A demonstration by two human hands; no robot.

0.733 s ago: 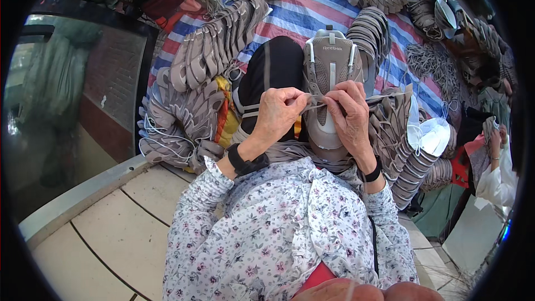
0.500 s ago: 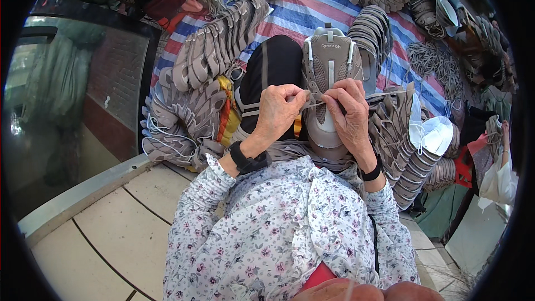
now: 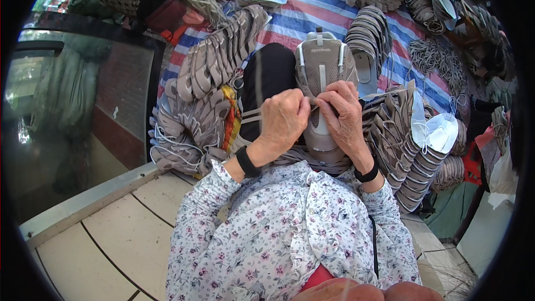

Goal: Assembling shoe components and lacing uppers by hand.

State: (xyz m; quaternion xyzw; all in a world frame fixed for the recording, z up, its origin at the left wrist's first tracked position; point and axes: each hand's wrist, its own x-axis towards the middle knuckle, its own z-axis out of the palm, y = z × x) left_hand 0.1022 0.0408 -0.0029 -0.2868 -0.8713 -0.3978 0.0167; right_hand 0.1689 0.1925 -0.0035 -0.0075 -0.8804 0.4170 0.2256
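Observation:
A grey shoe upper (image 3: 323, 72) with white trim lies on my lap, toe pointing away from me. My left hand (image 3: 283, 121) and my right hand (image 3: 343, 114) meet over its middle, fingers pinched together on a thin pale lace (image 3: 390, 93) that runs off to the right. Each wrist wears a black band. My forearms are in a floral-print sleeve. A black trouser knee (image 3: 267, 75) shows just left of the shoe.
Stacks of grey shoe uppers (image 3: 217, 67) fan out on the left, and more stacks (image 3: 407, 150) stand on the right over a striped tarp (image 3: 323, 11). White insoles (image 3: 440, 131) top one stack. A glass panel (image 3: 67, 111) and tiled floor (image 3: 111, 239) lie to my left.
Both hands stay pinched over the shoe; the fingers shift only slightly along the lace.

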